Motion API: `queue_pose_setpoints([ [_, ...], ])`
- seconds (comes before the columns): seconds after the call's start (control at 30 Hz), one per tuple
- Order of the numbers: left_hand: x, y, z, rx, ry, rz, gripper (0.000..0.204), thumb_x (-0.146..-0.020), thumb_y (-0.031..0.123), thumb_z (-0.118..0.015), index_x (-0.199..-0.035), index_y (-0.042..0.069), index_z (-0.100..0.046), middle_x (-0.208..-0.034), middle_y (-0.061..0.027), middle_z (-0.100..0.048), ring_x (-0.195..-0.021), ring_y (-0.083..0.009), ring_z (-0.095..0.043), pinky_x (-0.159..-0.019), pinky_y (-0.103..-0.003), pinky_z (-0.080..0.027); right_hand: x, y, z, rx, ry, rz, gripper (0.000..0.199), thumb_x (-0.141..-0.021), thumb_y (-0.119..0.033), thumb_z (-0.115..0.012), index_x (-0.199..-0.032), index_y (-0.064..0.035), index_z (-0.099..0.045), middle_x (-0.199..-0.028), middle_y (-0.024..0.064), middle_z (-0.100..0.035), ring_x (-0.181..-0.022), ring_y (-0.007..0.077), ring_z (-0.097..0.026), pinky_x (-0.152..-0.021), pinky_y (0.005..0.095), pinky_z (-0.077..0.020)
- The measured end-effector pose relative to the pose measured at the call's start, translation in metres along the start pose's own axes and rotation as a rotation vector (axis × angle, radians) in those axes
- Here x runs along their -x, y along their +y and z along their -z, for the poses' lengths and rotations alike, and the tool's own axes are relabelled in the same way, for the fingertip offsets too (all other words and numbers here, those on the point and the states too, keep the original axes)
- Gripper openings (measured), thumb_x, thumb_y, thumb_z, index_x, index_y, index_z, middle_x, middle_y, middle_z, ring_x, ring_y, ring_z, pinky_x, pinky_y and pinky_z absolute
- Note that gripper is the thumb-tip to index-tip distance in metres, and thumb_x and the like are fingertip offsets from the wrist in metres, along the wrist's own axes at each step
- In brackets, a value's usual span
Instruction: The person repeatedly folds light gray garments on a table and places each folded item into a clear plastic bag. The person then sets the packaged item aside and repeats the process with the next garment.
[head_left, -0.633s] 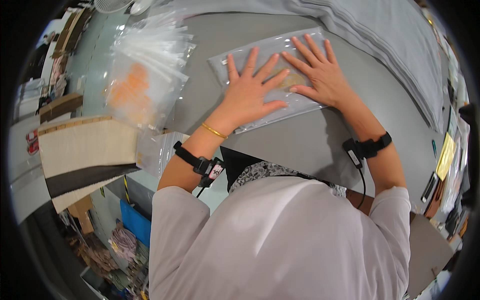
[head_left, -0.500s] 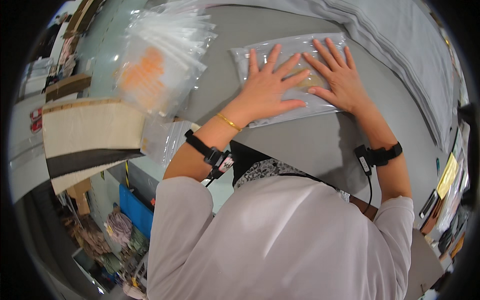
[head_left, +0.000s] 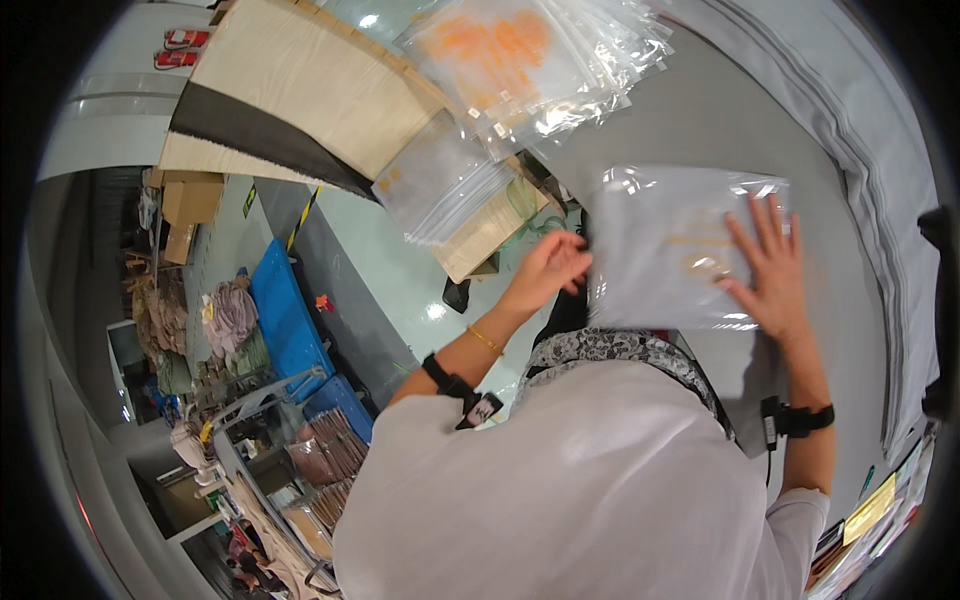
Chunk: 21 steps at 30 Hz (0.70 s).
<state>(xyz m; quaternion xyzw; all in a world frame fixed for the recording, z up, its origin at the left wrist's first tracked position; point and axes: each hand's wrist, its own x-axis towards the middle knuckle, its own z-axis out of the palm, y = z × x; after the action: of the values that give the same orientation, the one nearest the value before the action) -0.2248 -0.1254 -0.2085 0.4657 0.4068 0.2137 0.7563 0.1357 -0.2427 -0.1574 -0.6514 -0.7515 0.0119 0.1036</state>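
A clear plastic bag [head_left: 640, 265] with folded pale grey fabric in it lies flat on the grey table [head_left: 700, 120], its near edge close to my body. My right hand [head_left: 772, 270] rests on the bag's right part, fingers spread and palm down. Just off the bag's left edge hovers my left hand [head_left: 548, 268], fingers loosely bent, thumb a little apart, nothing visible in it. A tan printed mark [head_left: 700, 262] shows near the middle of the bag.
Several clear bags with orange print [head_left: 490, 50] lie fanned at the far left of the table. Smaller clear bags [head_left: 440, 190] sit nearer, beside a pale wooden board [head_left: 310, 80]. Layered grey fabric [head_left: 850, 160] runs along the right. A cart with packed goods [head_left: 330, 450] stands lower left.
The bag has come nearer to my body. My left hand has lifted off it and moved to its left edge. My right hand stays flat on it. The view has turned left.
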Motion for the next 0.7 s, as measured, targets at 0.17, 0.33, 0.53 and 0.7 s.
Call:
queue_pose_setpoints([
  [0.17, 0.079, -0.017, 0.085, 0.160, 0.273, 0.072, 0.048, -0.092, 0.018, -0.079, -0.134, 0.000, -0.062, -0.116, -0.0057, -0.071, -0.103, -0.0168, -0.068, -0.087, -0.032, -0.056, -0.043, -0.080, -0.013, -0.286, -0.087, 0.192, 0.072, -0.094, -0.056, -0.062, -0.153, -0.0156, -0.053, -0.168, 0.0141, -0.036, -0.158, 0.0356, -0.026, -0.128, 0.0589, -0.0130],
  [0.33, 0.129, 0.056, 0.216, 0.129, 0.873, -0.054, 0.047, -0.087, 0.015, -0.078, -0.127, -0.003, -0.062, -0.113, -0.0148, -0.072, -0.101, -0.0270, -0.072, -0.087, -0.040, -0.062, -0.058, -0.081, -0.016, -0.357, 0.020, 0.055, 0.063, -0.087, -0.029, -0.076, -0.145, -0.0114, -0.059, -0.160, 0.0093, -0.048, -0.152, 0.0315, -0.038, -0.126, 0.0522, -0.0250],
  [0.53, 0.040, 0.110, 0.289, 0.097, 0.709, -0.178, 0.049, -0.089, 0.018, -0.078, -0.131, -0.002, -0.061, -0.118, -0.0133, -0.072, -0.102, -0.0258, -0.072, -0.088, -0.037, -0.059, -0.051, -0.075, -0.015, -0.276, -0.038, 0.011, 0.058, -0.087, -0.024, -0.076, -0.142, -0.0110, -0.062, -0.158, 0.0079, -0.051, -0.151, 0.0344, -0.038, -0.122, 0.0523, -0.0293],
  [0.7, 0.013, 0.107, 0.351, 0.311, 0.639, -0.216, 0.048, -0.092, 0.017, -0.076, -0.133, -0.002, -0.061, -0.120, -0.0120, -0.071, -0.103, -0.0253, -0.071, -0.088, -0.037, -0.059, -0.047, -0.078, -0.008, -0.273, -0.035, -0.059, 0.057, -0.090, -0.027, -0.074, -0.143, -0.0116, -0.062, -0.160, 0.0084, -0.049, -0.152, 0.0343, -0.037, -0.121, 0.0514, -0.0299],
])
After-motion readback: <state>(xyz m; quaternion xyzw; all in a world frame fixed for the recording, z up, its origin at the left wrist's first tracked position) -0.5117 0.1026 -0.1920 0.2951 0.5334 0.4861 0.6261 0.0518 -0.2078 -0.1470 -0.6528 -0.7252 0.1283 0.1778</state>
